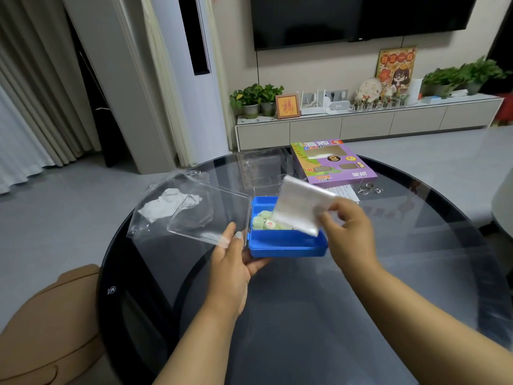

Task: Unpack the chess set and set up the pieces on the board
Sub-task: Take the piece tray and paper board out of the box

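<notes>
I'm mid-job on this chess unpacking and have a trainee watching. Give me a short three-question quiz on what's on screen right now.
1. True or false: the clear lid of the blue case is open.
2. What does the right hand pinch? A) a chess piece B) a folded white sheet C) the purple box
3. Where are the pale green chess pieces now?

Key:
1. True; the lid swings out to the left, by the left hand, which holds the case's left end.
2. B; the folded white sheet is held above the case. The purple box lies farther back on the glass table.
3. In the blue case; none lie on the table.
</notes>
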{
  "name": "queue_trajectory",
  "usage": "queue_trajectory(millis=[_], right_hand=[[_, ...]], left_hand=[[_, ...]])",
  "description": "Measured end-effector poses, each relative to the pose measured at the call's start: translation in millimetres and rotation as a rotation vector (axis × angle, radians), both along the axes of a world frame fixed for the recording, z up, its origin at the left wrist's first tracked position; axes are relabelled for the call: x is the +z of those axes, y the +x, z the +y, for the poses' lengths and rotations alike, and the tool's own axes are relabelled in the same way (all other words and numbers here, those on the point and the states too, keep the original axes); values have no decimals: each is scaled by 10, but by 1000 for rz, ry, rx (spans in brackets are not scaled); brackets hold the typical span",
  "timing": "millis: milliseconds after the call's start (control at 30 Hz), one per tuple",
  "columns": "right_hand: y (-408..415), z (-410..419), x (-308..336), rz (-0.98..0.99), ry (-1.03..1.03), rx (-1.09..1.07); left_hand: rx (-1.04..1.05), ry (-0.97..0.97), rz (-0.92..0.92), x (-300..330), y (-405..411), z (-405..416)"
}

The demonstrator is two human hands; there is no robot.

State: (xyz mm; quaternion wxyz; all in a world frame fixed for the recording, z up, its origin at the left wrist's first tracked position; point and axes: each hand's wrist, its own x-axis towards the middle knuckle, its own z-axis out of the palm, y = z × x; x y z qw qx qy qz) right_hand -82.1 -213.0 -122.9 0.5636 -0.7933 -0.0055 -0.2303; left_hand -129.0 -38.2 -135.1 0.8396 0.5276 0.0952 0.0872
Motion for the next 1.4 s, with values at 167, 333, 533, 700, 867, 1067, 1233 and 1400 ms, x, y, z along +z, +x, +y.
queue_trajectory(millis=[167, 333, 533, 700, 867, 1067, 1233, 1400], right_hand=[[-65, 2, 40, -114, 164, -118], [-115, 41, -38, -79, 107, -82], [-184, 164, -115, -5, 52, 24], [-218, 235, -163, 58, -14, 70], [-197, 241, -188, 118, -43, 134], [-177, 209, -202, 253, -15, 211], [-257, 170, -74, 353, 204, 223], [-367, 42, 28, 419, 340, 212]], left_hand=[[120, -79, -65, 122, 15, 179], [294, -158, -90, 190, 67, 510], [374, -195, -44, 213, 322, 852], [378, -231, 61, 134, 574, 1061], [392, -273, 237, 104, 740, 1153], [344, -64, 452, 264, 691, 1244], [267, 434, 518, 412, 397, 1015], [121, 717, -37, 506, -209, 299]])
